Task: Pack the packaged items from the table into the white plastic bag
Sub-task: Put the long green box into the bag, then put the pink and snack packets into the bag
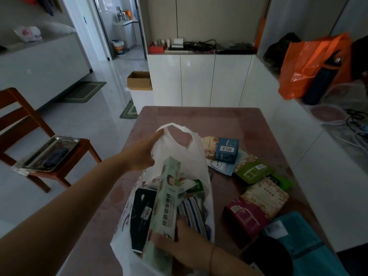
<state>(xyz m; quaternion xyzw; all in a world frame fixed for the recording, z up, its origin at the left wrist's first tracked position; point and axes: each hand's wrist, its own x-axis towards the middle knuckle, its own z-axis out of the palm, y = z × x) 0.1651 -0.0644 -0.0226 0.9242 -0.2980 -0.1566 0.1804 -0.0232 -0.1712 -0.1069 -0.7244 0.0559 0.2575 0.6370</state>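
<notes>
The white plastic bag [185,156] stands open on the pinkish table [249,124]. My left hand [141,154] grips its rim and left handle, holding the mouth up. My right hand [179,244] is closed on the lower end of a long pale green box [165,204] that leans tilted in the bag's mouth. Inside the bag lie a black packet [142,214], a blue-striped cloth item [192,214] and a small green packet [196,186]. To the right, on the table, lie several packets: blue [227,150], green [252,171], beige [264,198], maroon [245,218], teal [298,242].
A wooden chair [25,124] with a metal tray [51,152] stands left of the table. White cabinets [199,80] rise behind it, a cardboard box [139,80] beside them. An orange bag [310,64] sits on the right counter. A dark round object [266,257] lies by my right forearm.
</notes>
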